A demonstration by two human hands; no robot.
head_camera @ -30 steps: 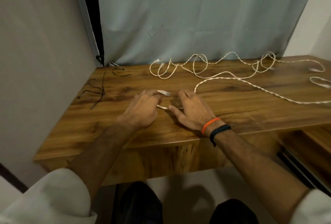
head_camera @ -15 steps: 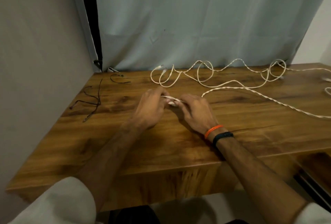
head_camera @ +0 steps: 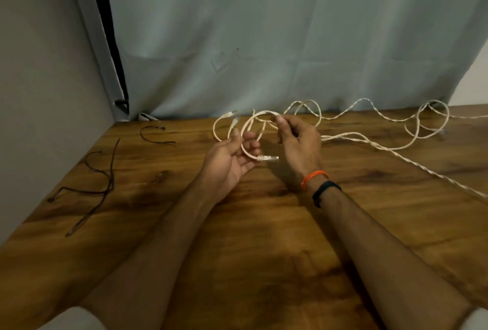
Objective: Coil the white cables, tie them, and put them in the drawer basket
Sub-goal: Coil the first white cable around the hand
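desk (head_camera: 264,237): wood, dark grain, fills the lower view; both forearms reach over it
curtain (head_camera: 277,39): pale grey-blue, hangs behind the desk's far edge
wall (head_camera: 39,65): plain grey, left of the desk; a dark gap shows between it and the curtain
black ties (head_camera: 100,184): thin dark strands lying loose on the desk's left part, one more small curl nearer the curtain
left hand (head_camera: 232,158): palm up, above desk centre, fingers curled loosely round the lower part of a cable loop, thumb up against it
right hand (head_camera: 298,142): just right of the left hand, raised off the desk, thumb and forefinger pinching the top of the same loop; other fingers curled
bands (head_camera: 317,181): one orange, one black, on the right wrist
cable (head_camera: 250,129): white, one loop lifted off the desk between the two hands; loop top sits at the right pinch, loop bottom runs through the left fingers
plug (head_camera: 268,158): cable end, sticks out rightward from the left fingers, in the gap between the hands, above the desk
rest of cable: trails from the right hand along the desk's far edge in loose bends and a loop near the curtain's right end, then a long run off the desk's right side
other plugs (head_camera: 231,118): two white ends on the desk near the curtain, just beyond the left hand; cannot tell which cable they belong to
drawer basket: out of view
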